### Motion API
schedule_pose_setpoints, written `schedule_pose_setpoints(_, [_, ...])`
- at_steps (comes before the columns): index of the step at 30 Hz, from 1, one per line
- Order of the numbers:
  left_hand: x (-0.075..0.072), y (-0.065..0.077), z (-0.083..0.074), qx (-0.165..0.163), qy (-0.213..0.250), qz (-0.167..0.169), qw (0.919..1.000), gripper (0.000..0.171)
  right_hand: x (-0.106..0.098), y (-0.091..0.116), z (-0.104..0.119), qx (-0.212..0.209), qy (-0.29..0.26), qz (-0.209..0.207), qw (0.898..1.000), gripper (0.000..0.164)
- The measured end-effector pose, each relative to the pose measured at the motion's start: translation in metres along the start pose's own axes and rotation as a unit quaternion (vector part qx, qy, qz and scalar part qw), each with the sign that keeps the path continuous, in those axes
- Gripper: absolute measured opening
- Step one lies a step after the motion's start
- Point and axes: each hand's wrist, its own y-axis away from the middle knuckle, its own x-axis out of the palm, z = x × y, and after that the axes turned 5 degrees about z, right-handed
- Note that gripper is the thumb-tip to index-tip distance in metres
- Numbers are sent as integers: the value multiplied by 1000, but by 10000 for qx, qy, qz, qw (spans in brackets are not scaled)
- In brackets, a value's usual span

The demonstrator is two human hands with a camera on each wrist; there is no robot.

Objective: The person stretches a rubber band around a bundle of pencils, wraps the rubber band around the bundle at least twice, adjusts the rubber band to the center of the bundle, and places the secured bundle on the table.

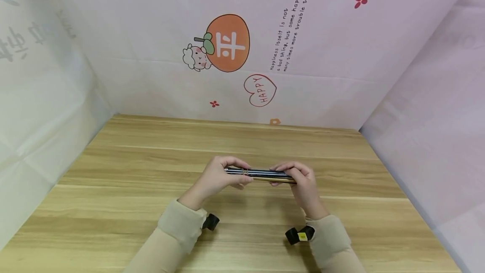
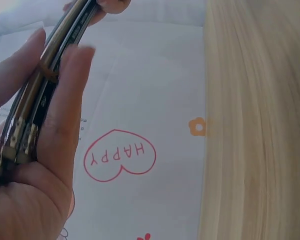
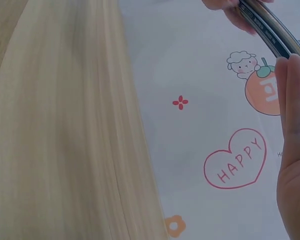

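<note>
A slim bundle of dark and gold pencils [image 1: 261,175] is held level just above the wooden table [image 1: 125,180], near its middle. My left hand [image 1: 217,177] grips its left end, thumb under and fingers over. A thin rubber band [image 1: 245,172] circles the bundle beside those fingers. My right hand [image 1: 301,181] grips the right end. In the left wrist view the bundle [image 2: 37,107] lies in my left hand [image 2: 40,195], with metal ferrules at the near end and the band [image 2: 48,71] farther up. The right wrist view shows the bundle [image 3: 270,26] above my right fingers [image 3: 292,105].
Pink printed sheets wall the table in at the back [image 1: 303,79], left [image 1: 41,108] and right [image 1: 435,121]. A black wrist camera sits at each beige sleeve, left [image 1: 210,221] and right [image 1: 299,235]. Bare wood surrounds the hands on every side.
</note>
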Motion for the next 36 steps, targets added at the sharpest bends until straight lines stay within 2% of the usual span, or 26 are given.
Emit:
schedule_pose_setpoints(2, [-1, 1, -1, -78, 167, 55, 9998, 34, 0, 0, 0, -70, -179, 89, 9998, 43])
schedule_pose_setpoints(4, [-2, 1, -1, -106, 127, 24, 9999, 34, 0, -1, 1, 9, -321, 91, 9994, 41])
schedule_pose_setpoints(9, [-7, 2, -3, -45, -27, -53, 10000, 35, -4, -3, 5, 643, -583, -154, 9961, 31])
schedule_pose_setpoints(13, [-14, 3, -4, -31, -63, 45, 10000, 38, -11, -4, 9, 1081, -833, -254, 9903, 28])
schedule_pose_setpoints(18, [-21, 6, -6, -124, -341, -4, 9993, 37, -17, -4, 13, 1264, -804, -242, 9884, 28])
schedule_pose_setpoints(20, [-23, 7, -7, -81, -642, -94, 9979, 33, -16, -4, 14, 1319, -740, -191, 9883, 27])
schedule_pose_setpoints(25, [-21, 9, -11, 131, -1545, -165, 9878, 28, -8, -6, 13, 1588, -368, 49, 9866, 25])
schedule_pose_setpoints(31, [-14, 9, -14, 350, -1942, -165, 9802, 27, 2, -7, 11, 1684, -177, -34, 9855, 27])
schedule_pose_setpoints(34, [-10, 9, -14, 627, -2356, -177, 9697, 27, 5, -6, 12, 1687, -152, -41, 9855, 26])
schedule_pose_setpoints(36, [-9, 10, -15, 814, -2725, -261, 9584, 27, 7, -6, 12, 1676, -73, -100, 9858, 25])
